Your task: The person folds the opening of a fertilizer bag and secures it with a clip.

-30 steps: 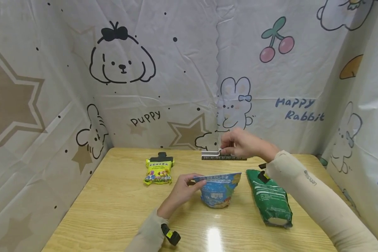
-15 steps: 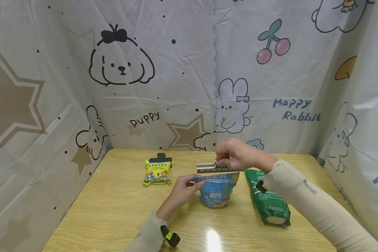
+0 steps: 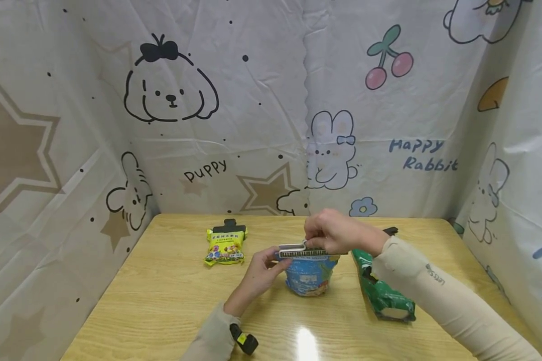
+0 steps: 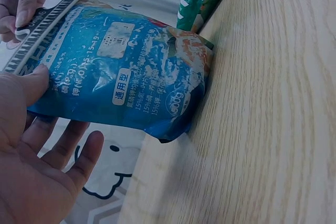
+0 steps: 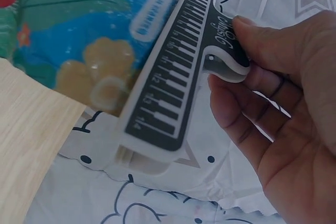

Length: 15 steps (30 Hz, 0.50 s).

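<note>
A blue bag of fertilizer (image 3: 309, 278) stands upright on the table. My left hand (image 3: 258, 273) pinches its upper left corner, thumb in front, as the left wrist view also shows. My right hand (image 3: 341, 233) pinches the handle of a long bag clip with a piano-key pattern (image 3: 298, 252). In the right wrist view the clip (image 5: 170, 77) lies along the bag's top edge, its handle between thumb and fingers. Whether the clip has closed on the bag I cannot tell. The bag's far side is hidden.
A green bag (image 3: 388, 298) lies on the right, partly under my right forearm, with a black piece at its far end. At the back left lies a small yellow bag (image 3: 226, 246) with a black clip (image 3: 229, 226) on its top. Printed cloth hangs around the wooden table (image 3: 153, 301).
My right hand has brought the piano-key clip down and slightly left, from above and behind the blue bag onto its top edge. The left hand keeps its pinch on the corner.
</note>
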Tool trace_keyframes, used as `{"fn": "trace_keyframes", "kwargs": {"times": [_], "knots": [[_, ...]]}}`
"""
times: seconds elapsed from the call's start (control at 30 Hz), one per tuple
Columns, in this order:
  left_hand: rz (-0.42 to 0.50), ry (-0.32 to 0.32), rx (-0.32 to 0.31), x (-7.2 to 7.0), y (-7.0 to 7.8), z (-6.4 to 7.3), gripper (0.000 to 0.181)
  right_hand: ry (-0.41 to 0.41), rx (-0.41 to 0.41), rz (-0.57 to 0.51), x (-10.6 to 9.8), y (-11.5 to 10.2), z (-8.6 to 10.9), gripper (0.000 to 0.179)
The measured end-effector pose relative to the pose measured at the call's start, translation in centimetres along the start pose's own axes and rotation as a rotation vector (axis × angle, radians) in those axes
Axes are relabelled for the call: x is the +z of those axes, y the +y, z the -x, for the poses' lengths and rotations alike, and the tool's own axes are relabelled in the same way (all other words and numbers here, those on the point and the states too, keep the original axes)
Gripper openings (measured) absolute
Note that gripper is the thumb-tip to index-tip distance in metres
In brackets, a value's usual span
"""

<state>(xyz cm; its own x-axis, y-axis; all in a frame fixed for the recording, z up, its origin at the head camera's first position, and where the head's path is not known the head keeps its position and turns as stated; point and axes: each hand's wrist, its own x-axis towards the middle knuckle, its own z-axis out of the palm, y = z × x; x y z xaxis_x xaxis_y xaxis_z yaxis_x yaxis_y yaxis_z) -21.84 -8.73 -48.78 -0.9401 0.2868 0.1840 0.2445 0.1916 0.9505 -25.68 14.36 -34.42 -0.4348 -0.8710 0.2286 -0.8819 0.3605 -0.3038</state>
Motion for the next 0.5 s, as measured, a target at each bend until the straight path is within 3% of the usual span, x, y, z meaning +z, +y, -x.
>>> {"fn": "trace_keyframes", "kwargs": {"times": [0.5], "knots": [[0.015, 0.001, -0.022, -0.08, 0.45, 0.06, 0.029, -0.014, 0.009, 0.082, 0.83, -0.49, -0.29, 0.025]]}}
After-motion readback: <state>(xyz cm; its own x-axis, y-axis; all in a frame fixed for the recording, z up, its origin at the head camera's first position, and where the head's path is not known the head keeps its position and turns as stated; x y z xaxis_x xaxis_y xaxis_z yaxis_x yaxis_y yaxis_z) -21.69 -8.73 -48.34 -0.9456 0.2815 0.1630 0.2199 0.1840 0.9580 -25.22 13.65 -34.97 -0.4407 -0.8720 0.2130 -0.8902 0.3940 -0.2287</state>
